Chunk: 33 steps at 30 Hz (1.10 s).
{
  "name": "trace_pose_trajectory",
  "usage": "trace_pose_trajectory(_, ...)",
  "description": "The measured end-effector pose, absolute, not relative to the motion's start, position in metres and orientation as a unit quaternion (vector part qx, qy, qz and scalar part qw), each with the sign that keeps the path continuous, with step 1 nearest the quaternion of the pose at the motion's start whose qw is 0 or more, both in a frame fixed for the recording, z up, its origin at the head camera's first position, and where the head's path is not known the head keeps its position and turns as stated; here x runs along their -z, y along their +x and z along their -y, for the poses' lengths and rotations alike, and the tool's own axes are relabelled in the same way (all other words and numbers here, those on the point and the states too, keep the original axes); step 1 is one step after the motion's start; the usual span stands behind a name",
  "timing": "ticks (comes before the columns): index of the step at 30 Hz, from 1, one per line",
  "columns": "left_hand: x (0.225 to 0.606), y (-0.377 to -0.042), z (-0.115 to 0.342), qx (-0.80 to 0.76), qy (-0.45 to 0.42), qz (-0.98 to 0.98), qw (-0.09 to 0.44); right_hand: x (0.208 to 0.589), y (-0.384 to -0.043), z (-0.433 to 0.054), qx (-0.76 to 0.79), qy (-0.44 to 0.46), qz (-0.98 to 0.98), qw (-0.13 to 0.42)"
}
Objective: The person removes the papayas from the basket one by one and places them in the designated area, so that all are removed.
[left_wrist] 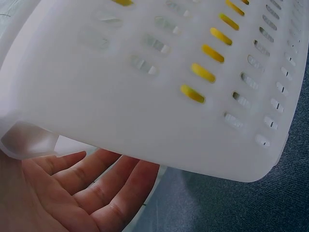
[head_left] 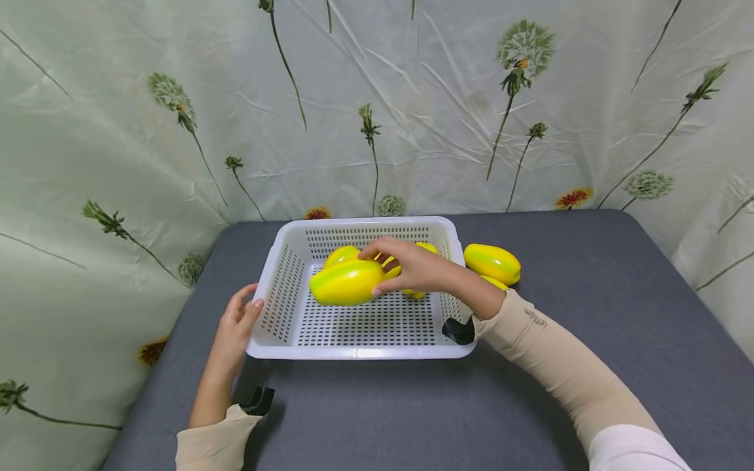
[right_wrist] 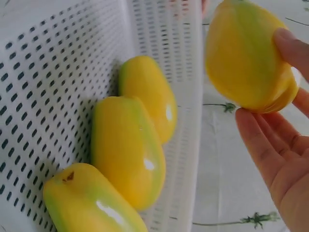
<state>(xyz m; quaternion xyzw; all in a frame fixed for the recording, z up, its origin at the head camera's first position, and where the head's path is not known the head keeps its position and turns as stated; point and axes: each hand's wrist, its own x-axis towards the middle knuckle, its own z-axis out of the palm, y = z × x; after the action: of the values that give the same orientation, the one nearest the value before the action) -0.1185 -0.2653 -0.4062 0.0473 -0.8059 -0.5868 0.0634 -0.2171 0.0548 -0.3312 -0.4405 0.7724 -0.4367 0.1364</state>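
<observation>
My right hand (head_left: 418, 265) holds a yellow papaya with green streaks (head_left: 344, 284) by one end, thumb and fingers round it, above the white plastic basket (head_left: 356, 353). In the right wrist view that papaya (right_wrist: 246, 55) hangs apart from three others lying in a row inside: a far papaya (right_wrist: 147, 96), a middle papaya (right_wrist: 126, 150) and a near papaya (right_wrist: 94, 203). In the head view, my right hand partly hides these. My left hand (head_left: 235, 327) grips the basket's left rim, thumb on the rim and fingers along the outside (left_wrist: 101, 188).
To the right of the basket, a papaya (head_left: 491, 263) lies on the grey table (head_left: 365, 418), with another papaya (head_left: 496, 282) partly hidden behind my forearm. Behind the table hangs a pale curtain with a dandelion print (head_left: 412, 131).
</observation>
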Motion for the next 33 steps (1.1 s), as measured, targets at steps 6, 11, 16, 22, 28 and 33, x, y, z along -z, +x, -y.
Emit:
trace_pose_trajectory(6,0.406,-0.118,0.266,0.588,0.048,0.805,0.063,0.324,-0.213,-0.072,0.446,-0.425,-0.781,0.102)
trace_pose_trajectory(11,0.405,-0.119,0.266,0.588,0.048,0.805,0.062,0.319,-0.208,-0.089,0.443,-0.401,-0.798,0.085)
trace_pose_trajectory(16,0.405,-0.119,0.266,0.59,0.046,0.803,0.064,0.319,-0.202,-0.107,0.446,-0.387,-0.804,0.07)
trace_pose_trajectory(22,0.405,-0.118,0.266,0.594,0.048,0.8,0.062,0.327,-0.195,-0.13,0.434,-0.364,-0.822,0.056)
trace_pose_trajectory(28,0.406,-0.118,0.266,0.596,0.05,0.799,0.062,0.333,-0.184,-0.151,0.426,-0.334,-0.839,0.047)
trace_pose_trajectory(33,0.406,-0.118,0.266,0.597,0.051,0.799,0.062,0.337,-0.174,-0.168,0.42,-0.321,-0.849,0.026)
